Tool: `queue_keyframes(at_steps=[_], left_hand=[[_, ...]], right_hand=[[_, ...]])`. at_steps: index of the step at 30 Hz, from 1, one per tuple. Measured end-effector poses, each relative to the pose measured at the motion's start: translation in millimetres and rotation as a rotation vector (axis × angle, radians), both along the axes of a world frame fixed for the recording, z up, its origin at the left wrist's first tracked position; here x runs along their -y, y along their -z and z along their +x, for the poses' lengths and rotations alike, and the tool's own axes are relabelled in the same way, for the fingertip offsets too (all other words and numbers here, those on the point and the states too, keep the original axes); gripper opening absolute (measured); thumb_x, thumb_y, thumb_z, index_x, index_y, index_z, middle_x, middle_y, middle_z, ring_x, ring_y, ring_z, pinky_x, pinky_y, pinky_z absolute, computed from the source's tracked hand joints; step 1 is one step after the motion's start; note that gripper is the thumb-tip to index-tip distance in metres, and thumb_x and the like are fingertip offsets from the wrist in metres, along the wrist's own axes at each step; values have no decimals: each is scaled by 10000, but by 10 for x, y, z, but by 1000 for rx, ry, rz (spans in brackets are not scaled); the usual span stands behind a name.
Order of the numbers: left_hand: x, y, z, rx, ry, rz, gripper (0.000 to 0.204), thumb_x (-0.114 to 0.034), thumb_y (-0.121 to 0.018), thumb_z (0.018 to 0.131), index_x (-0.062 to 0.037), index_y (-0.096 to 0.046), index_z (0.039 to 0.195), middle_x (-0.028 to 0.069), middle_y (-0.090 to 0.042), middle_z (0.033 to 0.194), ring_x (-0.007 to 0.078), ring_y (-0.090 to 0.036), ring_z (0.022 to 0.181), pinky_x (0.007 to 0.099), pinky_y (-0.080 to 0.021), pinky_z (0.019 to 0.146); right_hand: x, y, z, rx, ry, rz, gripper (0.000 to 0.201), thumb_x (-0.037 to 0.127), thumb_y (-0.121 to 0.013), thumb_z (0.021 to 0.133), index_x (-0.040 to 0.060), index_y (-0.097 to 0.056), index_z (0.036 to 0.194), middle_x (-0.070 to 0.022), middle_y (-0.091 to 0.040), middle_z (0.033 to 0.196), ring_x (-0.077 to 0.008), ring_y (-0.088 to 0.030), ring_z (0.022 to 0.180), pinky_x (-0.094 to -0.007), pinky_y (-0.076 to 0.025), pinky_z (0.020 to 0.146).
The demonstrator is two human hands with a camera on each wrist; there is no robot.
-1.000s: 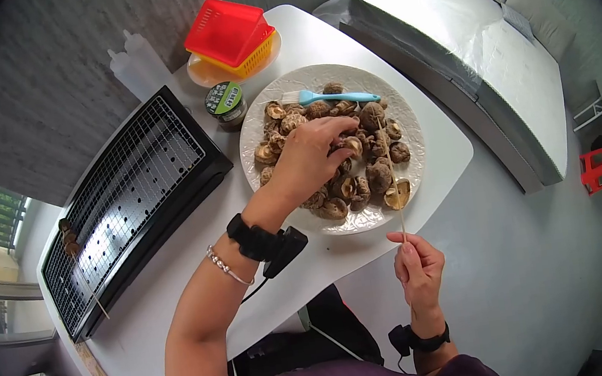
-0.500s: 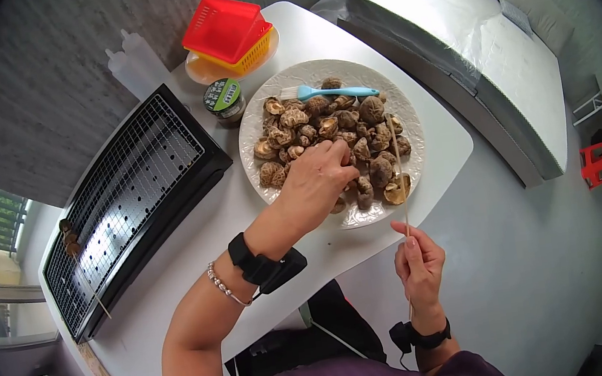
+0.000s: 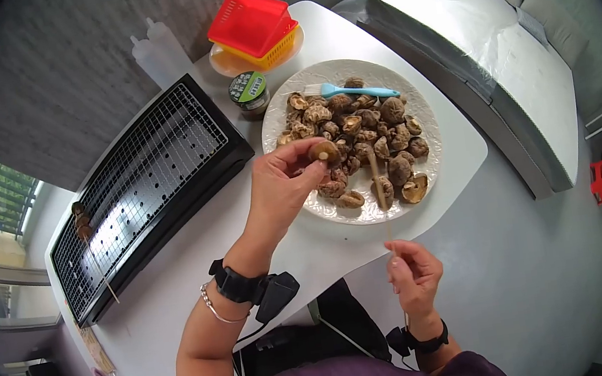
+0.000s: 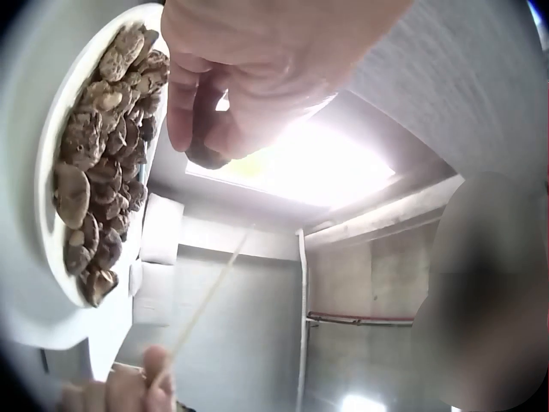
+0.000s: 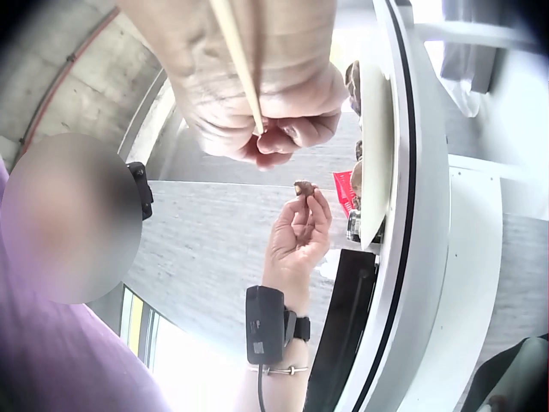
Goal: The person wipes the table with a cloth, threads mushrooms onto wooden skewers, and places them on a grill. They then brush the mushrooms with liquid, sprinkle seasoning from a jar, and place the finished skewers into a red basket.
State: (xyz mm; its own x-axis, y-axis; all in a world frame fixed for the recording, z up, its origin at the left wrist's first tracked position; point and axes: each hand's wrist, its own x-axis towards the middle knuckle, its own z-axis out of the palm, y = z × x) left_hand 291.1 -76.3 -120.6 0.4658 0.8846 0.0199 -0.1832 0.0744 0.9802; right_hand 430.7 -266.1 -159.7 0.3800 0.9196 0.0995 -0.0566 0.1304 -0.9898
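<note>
My left hand (image 3: 276, 191) pinches a dried shiitake mushroom (image 3: 324, 153) between thumb and fingers, its pale stem facing up. It is held over the near left part of a white plate (image 3: 423, 107) heaped with brown mushrooms (image 3: 391, 109). In the left wrist view that same mushroom (image 4: 206, 129) is partly covered by the fingers. My right hand (image 3: 415, 277), just off the table's front edge, grips a thin wooden skewer (image 3: 381, 196) that points up and away, overlapping the plate. The skewer's other end (image 5: 233, 43) passes back along the palm in the right wrist view.
A blue-handled brush (image 3: 372, 92) lies across the mushrooms. At left stands a black grill (image 3: 153, 165) with a loaded skewer (image 3: 86, 230) on its mesh. Behind the plate are a green-lidded jar (image 3: 249, 92), red and yellow baskets (image 3: 249, 24) and clear squeeze bottles (image 3: 160, 50).
My left hand has reached into the mushroom heap, picked one up and drawn it back towards me. The right hand still holds the skewer in nearly the same place.
</note>
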Motion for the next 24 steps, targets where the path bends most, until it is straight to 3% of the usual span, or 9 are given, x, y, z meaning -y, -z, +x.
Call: queue_keyframes(at_steps=[2, 4, 6, 8, 10, 11, 13, 16, 24], left_hand=[[43, -27, -4, -148, -14, 129, 291, 16, -598, 807, 3, -606, 1098, 74, -651, 945, 95, -616, 760, 233, -523, 677], [70, 14, 10, -295, -31, 260, 283, 13, -608, 796, -26, -625, 1076, 67, -656, 923, 100, -618, 733, 235, -516, 646], [74, 132, 55, -564, -68, 637, 255, -4, -631, 773, -62, -646, 1021, 73, -644, 882, 141, -615, 665, 243, -505, 606], [140, 118, 68, -572, -128, 688, 217, -53, -690, 736, -60, -656, 950, 75, -622, 936, 182, -604, 705, 252, -499, 622], [183, 25, 27, -668, -20, 979, 226, -116, -748, 667, -77, -662, 872, 47, -595, 1058, 193, -575, 849, 291, -477, 705], [202, 20, 16, -667, -16, 979, 226, -116, -748, 667, -77, -662, 872, 47, -595, 1058, 193, -575, 849, 291, -477, 705], [241, 22, -8, -685, 81, 1143, 241, -157, -768, 596, -100, -662, 804, 22, -542, 1172, 215, -510, 1007, 347, -414, 828], [288, 46, 16, -707, 102, 1206, 237, -170, -766, 573, -100, -661, 774, 16, -505, 1230, 231, -468, 1069, 380, -355, 899], [277, 140, 120, -664, 120, 1255, 184, -116, -736, 605, -90, -663, 771, 40, -507, 1253, 244, -474, 1074, 376, -357, 897]], right_hand=[[29, 11, 44, 33, 49, 28, 304, 14, -444, 879, -52, -542, 1159, 37, -472, 595, -16, -384, 457, -163, -292, 416], [18, -14, 72, -130, 36, 17, 312, 26, -448, 877, -56, -534, 1165, 38, -461, 585, -17, -369, 447, -166, -287, 409], [16, 4, 65, -148, 36, 16, 321, 28, -439, 877, -58, -525, 1174, 38, -450, 569, -19, -355, 437, -166, -282, 405], [22, -9, 62, -148, 40, 4, 317, 32, -437, 882, -58, -527, 1172, 38, -442, 554, -17, -351, 437, -167, -274, 405], [33, -16, 70, -147, 39, -4, 316, 32, -436, 883, -58, -528, 1171, 39, -438, 548, -16, -350, 437, -168, -272, 406], [32, -17, 73, -147, 30, -10, 314, 32, -436, 884, -58, -528, 1171, 40, -435, 542, -16, -349, 437, -169, -270, 407], [31, -11, 75, -135, 32, -11, 313, 33, -436, 885, -58, -529, 1170, 41, -435, 542, -15, -349, 438, -169, -270, 410], [35, 4, 80, -121, 33, -17, 309, 32, -439, 885, -58, -532, 1166, 43, -436, 543, -14, -351, 442, -170, -271, 414], [61, 28, 103, -126, 15, -89, 290, 21, -447, 900, -53, -540, 1165, 52, -441, 551, -9, -357, 451, -173, -273, 419]])
